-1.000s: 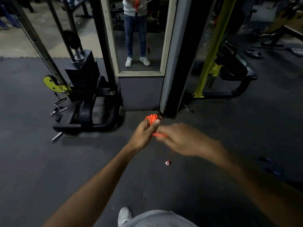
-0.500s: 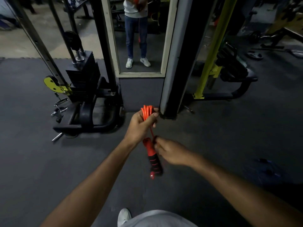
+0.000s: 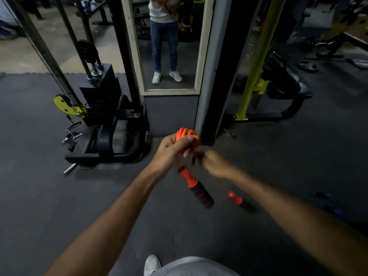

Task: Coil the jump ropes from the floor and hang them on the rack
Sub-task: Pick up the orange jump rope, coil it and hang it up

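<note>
The left hand (image 3: 169, 150) was closed around an orange jump rope (image 3: 188, 135) bundled into coils, held in the air above the dark rubber floor (image 3: 59, 196), in front of a mirror (image 3: 169, 46). One red-and-black handle (image 3: 197, 189) dangled from the coil just below that hand, and a second handle (image 3: 240, 201) hung lower to the right. The right hand (image 3: 215, 163), blurred, sat just beside the coil; whether its fingers pinched the rope could not be told. A weight-stack machine (image 3: 101, 108) stood to the left.
</note>
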